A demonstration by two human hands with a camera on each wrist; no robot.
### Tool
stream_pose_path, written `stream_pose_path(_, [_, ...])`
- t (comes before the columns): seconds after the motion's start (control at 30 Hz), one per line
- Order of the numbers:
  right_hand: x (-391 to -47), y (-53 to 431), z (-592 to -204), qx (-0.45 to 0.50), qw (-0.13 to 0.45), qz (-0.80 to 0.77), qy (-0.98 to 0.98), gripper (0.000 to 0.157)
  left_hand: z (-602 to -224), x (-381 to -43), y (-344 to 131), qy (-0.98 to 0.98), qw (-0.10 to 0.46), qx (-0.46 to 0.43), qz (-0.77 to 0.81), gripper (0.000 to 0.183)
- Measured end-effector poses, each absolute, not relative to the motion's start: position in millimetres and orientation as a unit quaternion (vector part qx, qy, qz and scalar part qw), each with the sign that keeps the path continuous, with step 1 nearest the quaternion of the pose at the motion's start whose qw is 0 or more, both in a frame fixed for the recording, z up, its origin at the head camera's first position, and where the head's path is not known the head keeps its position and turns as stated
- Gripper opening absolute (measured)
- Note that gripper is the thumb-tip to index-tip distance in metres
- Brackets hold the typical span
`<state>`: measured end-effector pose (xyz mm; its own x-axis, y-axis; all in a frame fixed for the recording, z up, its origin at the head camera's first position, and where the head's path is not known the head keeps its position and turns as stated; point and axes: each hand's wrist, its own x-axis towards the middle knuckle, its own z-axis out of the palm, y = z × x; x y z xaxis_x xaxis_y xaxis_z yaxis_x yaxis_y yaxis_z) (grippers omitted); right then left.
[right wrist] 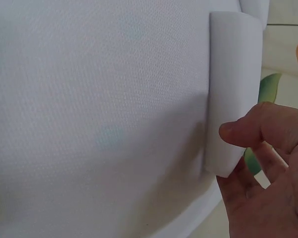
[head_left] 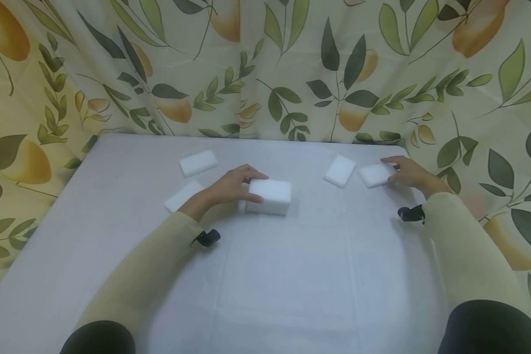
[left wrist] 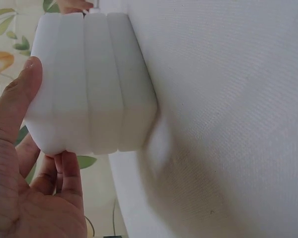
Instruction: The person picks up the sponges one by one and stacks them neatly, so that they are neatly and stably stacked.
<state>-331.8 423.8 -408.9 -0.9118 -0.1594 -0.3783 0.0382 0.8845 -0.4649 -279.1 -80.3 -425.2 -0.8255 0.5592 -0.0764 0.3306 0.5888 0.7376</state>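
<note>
In the head view my left hand (head_left: 227, 188) is at the left end of a neat stack of several white sponges (head_left: 271, 197). The left wrist view shows the layers of this stack (left wrist: 87, 89), the thumb on one side of the top sponge and the fingers curled at its end. Far to the right, my right hand (head_left: 412, 175) pinches the right end of a single flat white sponge (head_left: 374, 175). Seen from the right wrist, the thumb lies on this sponge (right wrist: 233, 69) and the other fingers are partly hidden behind it.
One more white sponge (head_left: 339, 171) lies just left of the right hand's one. Two others lie at the left: one sponge (head_left: 198, 163) near the back edge, one sponge (head_left: 183, 196) partly behind the left wrist. A white cloth (head_left: 292, 275) covers the table; a patterned curtain (head_left: 283, 64) hangs behind.
</note>
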Motion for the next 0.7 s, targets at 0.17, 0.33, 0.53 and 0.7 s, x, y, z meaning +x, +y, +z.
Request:
stream_pose_path(0.17, [-332.5, 424.8, -408.9, -0.031, 0.213, -0.236, 0.948, 0.071, -425.9, -280.1, -80.4, 0.88, 0.151, 0.254, 0.371, 0.066])
stream_pose_path(0.33, [-333.1, 425.2, -407.0, -0.024, 0.224, -0.236, 0.945, 0.073, -425.2, -279.1, -80.1, 0.882, 0.154, 0.25, 0.37, 0.066])
stream_pose_path(0.53, [-334.3, 427.9, -406.9, -0.024, 0.222, -0.232, 0.947, 0.074, -425.8, -278.0, -80.1, 0.881, 0.156, 0.246, 0.373, 0.066])
stream_pose_path(0.7, [-334.2, 430.3, -406.9, -0.032, 0.213, -0.229, 0.949, 0.072, -425.4, -277.7, -80.3, 0.88, 0.155, 0.248, 0.374, 0.066])
